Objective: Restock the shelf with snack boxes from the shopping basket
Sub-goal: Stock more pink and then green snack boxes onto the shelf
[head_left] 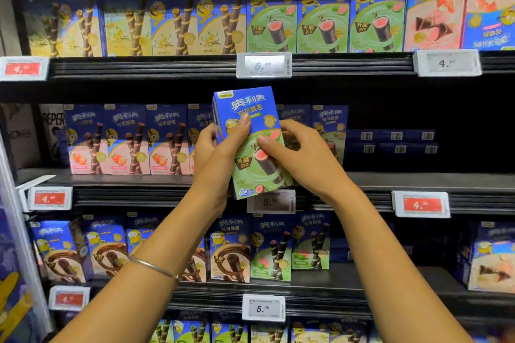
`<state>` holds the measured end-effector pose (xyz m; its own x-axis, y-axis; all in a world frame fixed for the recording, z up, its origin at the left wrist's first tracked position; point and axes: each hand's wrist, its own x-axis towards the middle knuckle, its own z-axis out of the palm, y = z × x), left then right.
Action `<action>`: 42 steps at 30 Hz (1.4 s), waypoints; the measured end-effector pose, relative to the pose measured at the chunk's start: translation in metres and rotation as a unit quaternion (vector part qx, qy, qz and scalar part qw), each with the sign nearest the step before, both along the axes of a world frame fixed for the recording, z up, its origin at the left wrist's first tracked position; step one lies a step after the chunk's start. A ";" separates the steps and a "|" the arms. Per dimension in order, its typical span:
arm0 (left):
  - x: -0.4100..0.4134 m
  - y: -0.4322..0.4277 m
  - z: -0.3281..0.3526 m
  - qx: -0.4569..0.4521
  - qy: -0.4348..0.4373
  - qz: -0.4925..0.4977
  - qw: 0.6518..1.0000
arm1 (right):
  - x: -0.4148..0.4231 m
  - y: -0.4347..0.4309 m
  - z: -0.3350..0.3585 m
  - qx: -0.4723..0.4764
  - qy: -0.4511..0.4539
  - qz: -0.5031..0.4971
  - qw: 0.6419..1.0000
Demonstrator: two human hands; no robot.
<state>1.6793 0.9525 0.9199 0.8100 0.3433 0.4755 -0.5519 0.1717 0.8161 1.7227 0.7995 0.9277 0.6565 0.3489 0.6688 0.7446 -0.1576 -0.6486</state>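
**Held item: green-and-blue snack boxes, at the middle shelf**

Snack boxes [252,104]: small stack, upright with a slight tilt, held in the air in front of the middle shelf [418,179] and covering part of a price tag [271,202].
Left hand [214,153]: wrapped round the stack's left side, thumb laid across the front face.
Right hand [303,156]: fingers curled at the right edge, thumb pressing the front box.
Bracelet [153,267]: on the left wrist.
Shelf stock: strawberry boxes [128,139] to the left, green boxes [330,125] to the right, behind the hands.
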 end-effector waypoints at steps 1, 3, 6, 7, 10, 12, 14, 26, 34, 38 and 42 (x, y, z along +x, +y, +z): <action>0.000 -0.002 0.001 0.006 0.006 0.012 1.000 | 0.000 -0.001 0.000 0.005 0.004 0.001 1.000; 0.001 -0.005 0.004 0.033 0.025 0.031 0.999 | 0.002 -0.004 0.000 0.015 0.005 -0.006 1.000; 0.003 -0.005 0.006 0.065 0.041 0.051 0.996 | 0.005 -0.010 -0.003 0.039 0.027 0.006 0.999; 0.004 -0.004 0.007 0.075 0.036 0.058 0.995 | 0.006 -0.012 -0.005 0.051 0.040 0.020 0.998; 0.009 -0.003 0.006 0.091 0.026 0.081 0.992 | 0.008 -0.018 -0.010 0.094 0.081 0.047 0.991; 0.014 -0.002 0.004 0.089 0.026 0.094 0.991 | 0.010 -0.021 -0.011 0.117 0.090 0.052 0.988; 0.018 0.001 0.002 0.095 0.023 0.104 0.990 | 0.011 -0.026 -0.009 0.133 0.092 0.043 0.986; 0.027 0.008 0.003 0.074 0.032 0.103 0.991 | 0.054 -0.075 0.001 0.146 0.081 -0.186 0.968; 0.031 0.006 0.009 0.058 0.025 0.103 0.993 | 0.088 -0.092 -0.004 0.064 0.093 -0.353 0.929; 0.032 0.007 0.007 0.050 0.027 0.097 0.994 | 0.095 -0.092 -0.006 0.031 0.098 -0.392 0.914; 0.033 0.007 0.006 0.049 0.028 0.095 0.994 | 0.099 -0.091 -0.004 0.011 0.088 -0.419 0.904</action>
